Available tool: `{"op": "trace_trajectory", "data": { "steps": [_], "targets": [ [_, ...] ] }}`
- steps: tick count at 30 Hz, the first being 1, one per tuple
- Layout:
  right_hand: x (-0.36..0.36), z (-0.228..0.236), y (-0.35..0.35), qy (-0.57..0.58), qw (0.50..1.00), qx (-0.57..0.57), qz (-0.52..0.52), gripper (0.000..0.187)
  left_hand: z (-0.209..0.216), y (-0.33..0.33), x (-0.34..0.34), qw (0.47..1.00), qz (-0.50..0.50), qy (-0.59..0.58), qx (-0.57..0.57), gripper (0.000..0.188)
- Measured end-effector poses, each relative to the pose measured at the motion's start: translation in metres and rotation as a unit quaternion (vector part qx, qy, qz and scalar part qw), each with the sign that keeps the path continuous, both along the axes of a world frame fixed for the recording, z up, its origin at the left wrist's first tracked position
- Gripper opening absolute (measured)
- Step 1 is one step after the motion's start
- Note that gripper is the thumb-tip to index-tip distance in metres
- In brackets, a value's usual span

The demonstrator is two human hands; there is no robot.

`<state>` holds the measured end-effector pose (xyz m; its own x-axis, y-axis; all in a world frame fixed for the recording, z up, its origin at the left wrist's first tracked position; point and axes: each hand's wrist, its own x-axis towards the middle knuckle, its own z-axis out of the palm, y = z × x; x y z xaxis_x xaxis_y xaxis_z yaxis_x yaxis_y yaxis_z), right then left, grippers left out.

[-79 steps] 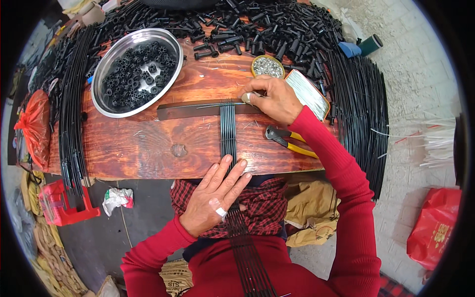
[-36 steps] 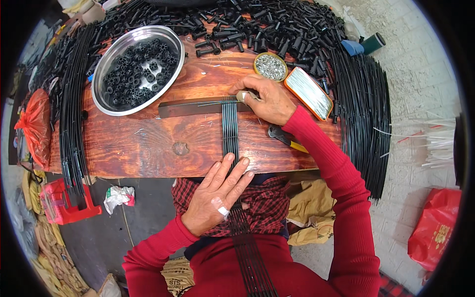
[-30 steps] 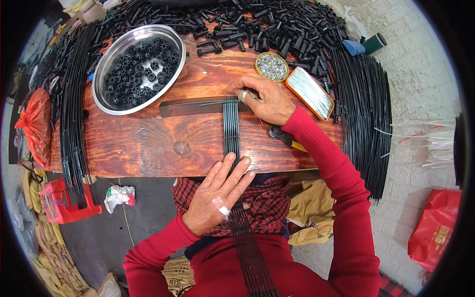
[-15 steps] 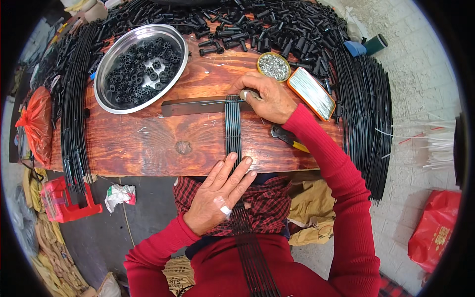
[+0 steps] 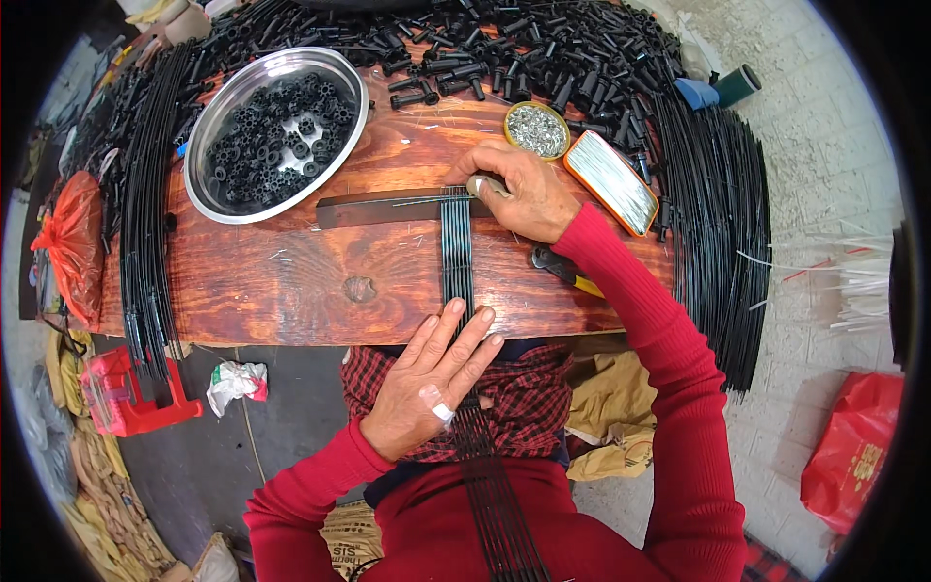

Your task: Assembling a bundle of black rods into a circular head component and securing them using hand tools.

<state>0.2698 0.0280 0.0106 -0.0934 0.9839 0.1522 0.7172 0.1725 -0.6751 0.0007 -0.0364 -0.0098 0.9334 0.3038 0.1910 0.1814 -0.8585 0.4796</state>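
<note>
A row of thin black rods (image 5: 457, 252) runs over the wooden table and down across my lap. My left hand (image 5: 427, 378) lies flat on the rods at the table's near edge, fingers stretched and slightly spread, a strip of white tape on its back. Beneath the rods' far end is a dark flat bar (image 5: 369, 209). Thin metal wires (image 5: 419, 201) cross the rods there and reach my right hand (image 5: 524, 189), whose thumb and fingers are closed at the rod ends. Its thumb has a pale wrap; the fingertips are partly hidden.
A steel bowl (image 5: 199, 179) of small black rings stands left. Behind the right hand are a round tin (image 5: 536, 131) of metal bits and an orange-rimmed tray (image 5: 611, 184) of thin wires. Yellow-handled pliers (image 5: 562, 269) lie under my right forearm. Black rod bundles (image 5: 718, 242) and fittings (image 5: 543, 58) border the table.
My right hand has shifted very slightly left at the rod ends. My left hand stays flat in the same place.
</note>
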Motion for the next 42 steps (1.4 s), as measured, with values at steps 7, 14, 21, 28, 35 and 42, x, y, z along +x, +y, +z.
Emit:
{"op": "trace_trajectory", "data": {
  "steps": [7,14,21,28,35,42],
  "targets": [
    [0.000,0.000,0.001,-0.014,1.000,-0.003,0.000,0.019,0.001,0.000,0.000,1.000,0.000,-0.005,-0.005,0.067],
    [-0.002,0.001,0.005,0.033,0.999,-0.035,0.002,0.018,-0.001,0.000,0.000,1.000,0.001,-0.006,-0.008,0.069],
    [-0.006,0.004,0.012,0.167,0.984,-0.060,0.022,0.028,-0.002,0.001,0.000,1.000,0.001,-0.009,-0.006,0.071],
    [0.011,0.029,-0.004,0.289,0.954,0.013,-0.078,0.032,-0.007,0.000,-0.001,0.999,-0.007,-0.012,0.044,0.070],
    [0.002,0.026,-0.089,0.053,0.997,-0.038,0.029,0.022,0.004,-0.005,-0.002,0.999,-0.002,-0.038,0.019,0.057],
    [-0.045,0.045,-0.157,-0.025,0.991,0.030,0.131,0.030,0.007,-0.008,0.001,0.997,0.000,-0.045,0.064,0.070]
  ]
}}
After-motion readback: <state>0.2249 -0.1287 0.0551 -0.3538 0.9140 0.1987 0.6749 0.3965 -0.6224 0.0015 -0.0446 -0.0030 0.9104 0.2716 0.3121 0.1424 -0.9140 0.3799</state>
